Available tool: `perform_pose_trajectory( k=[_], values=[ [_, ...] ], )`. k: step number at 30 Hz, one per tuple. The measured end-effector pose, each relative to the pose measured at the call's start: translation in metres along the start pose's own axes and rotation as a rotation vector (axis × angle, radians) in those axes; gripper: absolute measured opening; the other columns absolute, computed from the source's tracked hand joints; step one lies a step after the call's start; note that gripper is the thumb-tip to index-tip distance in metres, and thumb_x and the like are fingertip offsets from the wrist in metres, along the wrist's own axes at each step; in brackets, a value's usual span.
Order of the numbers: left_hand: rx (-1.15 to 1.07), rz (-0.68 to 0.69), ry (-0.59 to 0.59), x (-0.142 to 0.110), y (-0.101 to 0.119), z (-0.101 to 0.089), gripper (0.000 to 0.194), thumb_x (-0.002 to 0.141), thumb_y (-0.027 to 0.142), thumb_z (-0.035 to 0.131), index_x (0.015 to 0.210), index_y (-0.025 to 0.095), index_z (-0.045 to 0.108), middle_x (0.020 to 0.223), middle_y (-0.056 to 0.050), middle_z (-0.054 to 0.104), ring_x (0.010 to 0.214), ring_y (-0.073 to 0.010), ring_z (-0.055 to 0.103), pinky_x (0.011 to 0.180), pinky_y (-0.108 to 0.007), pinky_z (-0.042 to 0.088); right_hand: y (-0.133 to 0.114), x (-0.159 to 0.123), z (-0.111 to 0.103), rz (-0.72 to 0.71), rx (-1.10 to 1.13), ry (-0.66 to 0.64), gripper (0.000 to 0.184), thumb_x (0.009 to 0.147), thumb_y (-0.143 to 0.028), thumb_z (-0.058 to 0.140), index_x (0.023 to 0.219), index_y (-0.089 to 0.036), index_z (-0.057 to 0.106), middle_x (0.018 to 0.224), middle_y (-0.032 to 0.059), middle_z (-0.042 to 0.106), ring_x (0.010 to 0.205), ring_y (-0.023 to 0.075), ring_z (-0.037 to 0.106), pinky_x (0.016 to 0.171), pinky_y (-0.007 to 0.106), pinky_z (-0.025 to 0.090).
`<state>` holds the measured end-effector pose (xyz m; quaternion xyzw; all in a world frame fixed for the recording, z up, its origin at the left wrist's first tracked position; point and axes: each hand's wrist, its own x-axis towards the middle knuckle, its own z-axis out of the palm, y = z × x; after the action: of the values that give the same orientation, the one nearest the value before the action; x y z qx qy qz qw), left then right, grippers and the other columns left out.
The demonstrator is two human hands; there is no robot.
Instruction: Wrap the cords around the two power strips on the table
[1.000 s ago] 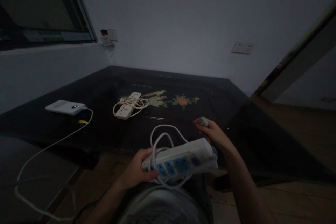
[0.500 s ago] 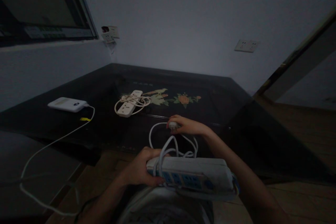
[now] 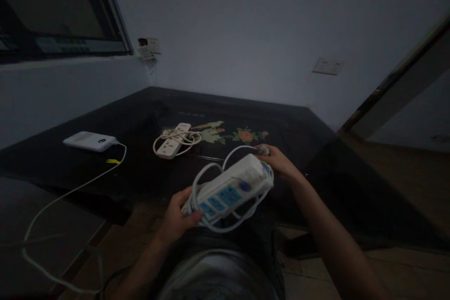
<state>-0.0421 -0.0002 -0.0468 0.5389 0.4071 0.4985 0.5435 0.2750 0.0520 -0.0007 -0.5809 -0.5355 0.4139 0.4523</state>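
My left hand is closed around the near-left end of a white power strip with blue sockets, which is tilted up to the right above the table's front edge. Its white cord is looped loosely around the body. Beyond the strip's far end, my right hand is closed on the cord's plug; the strip partly hides these fingers. A second, smaller white power strip lies on the table with its cord wound over it, apart from both hands.
On the left of the dark, flower-painted table lies a white power bank, its cable hanging over the front edge. A yellow tag is beside it. Wall sockets are at the back right, with more sockets by the window.
The held power strip has lifted away from my body and turned, its right end now raised. My right hand has moved right with the plug.
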Motion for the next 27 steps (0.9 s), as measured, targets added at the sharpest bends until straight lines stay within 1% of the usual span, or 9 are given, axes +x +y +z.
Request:
perform_pose_trajectory(
  k=[4, 9, 12, 15, 18, 21, 24, 26, 27],
  values=[
    [-0.254, -0.138, 0.097, 0.005, -0.001, 0.016, 0.050, 0.053, 0.047, 0.082, 0.089, 0.013, 0.072, 0.077, -0.008, 0.074, 0.075, -0.0259, 0.070, 0.063, -0.029, 0.054, -0.004, -0.009, -0.018, -0.053, 0.059, 0.143, 0.048, 0.060, -0.046, 0.077, 0.095, -0.017, 0.058, 0.057, -0.0073, 0.052, 0.036, 0.0069, 0.046, 0.035, 0.021, 0.042],
    [-0.399, -0.215, 0.145, 0.012, 0.003, 0.028, 0.048, 0.060, 0.048, 0.080, 0.087, 0.010, 0.071, 0.065, -0.007, 0.072, 0.069, -0.0244, 0.070, 0.063, -0.029, 0.055, -0.025, -0.029, -0.023, -0.241, 0.106, 0.381, 0.047, 0.058, -0.042, 0.080, 0.091, -0.018, 0.057, 0.062, -0.0062, 0.056, 0.038, 0.0084, 0.051, 0.038, 0.022, 0.045],
    [-0.414, -0.243, 0.123, 0.013, 0.004, 0.029, 0.049, 0.060, 0.047, 0.080, 0.090, 0.009, 0.071, 0.065, -0.007, 0.072, 0.069, -0.0243, 0.071, 0.061, -0.029, 0.055, -0.041, -0.043, -0.026, -0.356, 0.040, 0.432, 0.038, 0.064, -0.036, 0.079, 0.092, -0.020, 0.058, 0.058, -0.0065, 0.056, 0.040, 0.0105, 0.054, 0.040, 0.023, 0.046],
    [-0.404, -0.271, 0.101, 0.012, 0.007, 0.030, 0.052, 0.058, 0.047, 0.081, 0.092, 0.009, 0.071, 0.066, -0.007, 0.073, 0.069, -0.0246, 0.071, 0.060, -0.029, 0.055, -0.054, -0.058, -0.028, -0.471, -0.053, 0.428, 0.033, 0.068, -0.030, 0.077, 0.095, -0.022, 0.060, 0.058, -0.0063, 0.056, 0.043, 0.0117, 0.055, 0.042, 0.024, 0.046],
    [-0.382, -0.293, 0.092, 0.011, 0.008, 0.031, 0.054, 0.058, 0.048, 0.081, 0.095, 0.009, 0.070, 0.071, -0.009, 0.074, 0.070, -0.0249, 0.071, 0.060, -0.029, 0.055, -0.064, -0.073, -0.029, -0.586, -0.144, 0.388, 0.028, 0.071, -0.026, 0.076, 0.094, -0.024, 0.062, 0.067, -0.0043, 0.058, 0.046, 0.0112, 0.055, 0.043, 0.024, 0.045],
    [-0.333, -0.287, 0.067, 0.011, 0.007, 0.030, 0.055, 0.059, 0.047, 0.080, 0.098, 0.009, 0.070, 0.079, -0.011, 0.075, 0.074, -0.0257, 0.071, 0.062, -0.030, 0.055, -0.077, -0.085, -0.027, -0.779, -0.258, 0.294, 0.018, 0.076, -0.020, 0.072, 0.092, -0.025, 0.064, 0.078, -0.0014, 0.064, 0.059, 0.0120, 0.059, 0.053, 0.025, 0.046],
    [-0.227, -0.250, 0.032, 0.013, 0.005, 0.027, 0.051, 0.062, 0.044, 0.080, 0.100, 0.010, 0.070, 0.087, -0.011, 0.075, 0.081, -0.0249, 0.070, 0.070, -0.030, 0.054, -0.095, -0.093, -0.020, -0.927, -0.357, -0.020, 0.011, 0.084, -0.015, 0.062, 0.091, -0.023, 0.066, 0.075, -0.0005, 0.066, 0.064, 0.0116, 0.058, 0.059, 0.024, 0.045],
    [-0.154, -0.220, -0.004, 0.014, 0.006, 0.024, 0.048, 0.065, 0.042, 0.079, 0.102, 0.012, 0.069, 0.090, -0.010, 0.075, 0.085, -0.0240, 0.070, 0.075, -0.029, 0.053, -0.109, -0.093, -0.013, -0.934, -0.379, -0.227, 0.013, 0.088, -0.015, 0.057, 0.092, -0.022, 0.067, 0.074, 0.0003, 0.065, 0.063, 0.0105, 0.057, 0.057, 0.022, 0.043],
    [-0.124, -0.208, -0.025, 0.015, 0.007, 0.022, 0.047, 0.066, 0.042, 0.078, 0.102, 0.013, 0.069, 0.091, -0.009, 0.075, 0.086, -0.0239, 0.069, 0.076, -0.029, 0.053, -0.114, -0.091, -0.010, -0.925, -0.379, -0.288, 0.013, 0.089, -0.015, 0.055, 0.092, -0.021, 0.067, 0.075, 0.0010, 0.066, 0.064, 0.0104, 0.058, 0.058, 0.022, 0.043]
  ],
)
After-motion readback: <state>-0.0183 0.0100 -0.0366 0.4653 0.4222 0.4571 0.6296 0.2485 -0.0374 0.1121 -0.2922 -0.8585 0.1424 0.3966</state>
